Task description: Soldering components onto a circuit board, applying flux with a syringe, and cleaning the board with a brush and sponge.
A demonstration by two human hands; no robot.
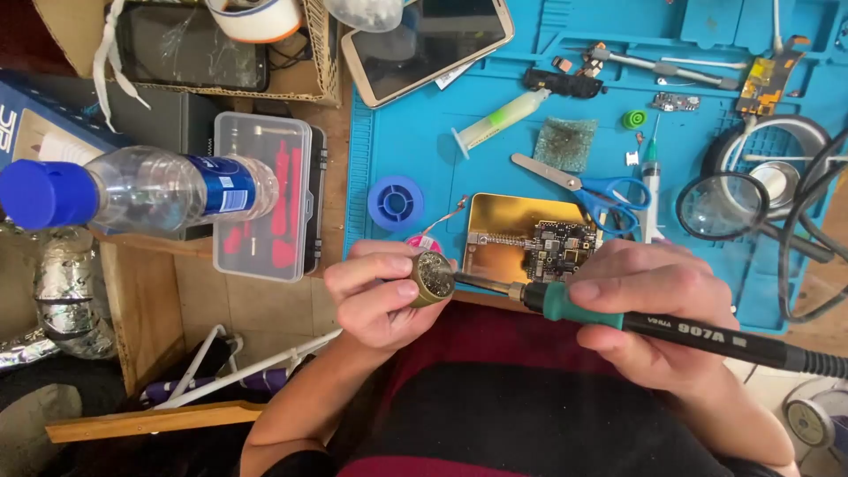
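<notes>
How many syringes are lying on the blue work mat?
2. A large clear plastic syringe with pale green contents lies near the mat's upper middle; a thin syringe with a green hub lies beside the blue-handled scissors. Clutter may hide others.

The soldering iron [654, 322] had a teal collar, a long black handle and a black cord running off to the right edge; it lay nearly level, tilted slightly up to the left, above the near edge of the worktop. Its thin metal tip pushed into the small round tin [432, 277], a brass-coloured tin packed with tangled metal wool, tipped on its side so its open face pointed toward the iron.
</notes>
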